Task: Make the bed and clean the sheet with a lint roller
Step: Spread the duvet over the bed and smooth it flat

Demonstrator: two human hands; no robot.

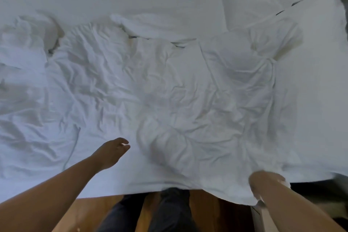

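The crumpled white sheet (169,90) is spread across the bed; its near edge is gripped by the right hand (267,181), while the left hand (113,149) is held relaxed over it

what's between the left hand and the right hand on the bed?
Head view: only crumpled white duvet lies between the left hand and the right hand; a bunched ridge of it sits mid-stretch. No lint roller or other object shows there.

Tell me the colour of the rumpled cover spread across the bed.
Plain white, no pattern; the rumpled cover shows best in the head view, the only one.
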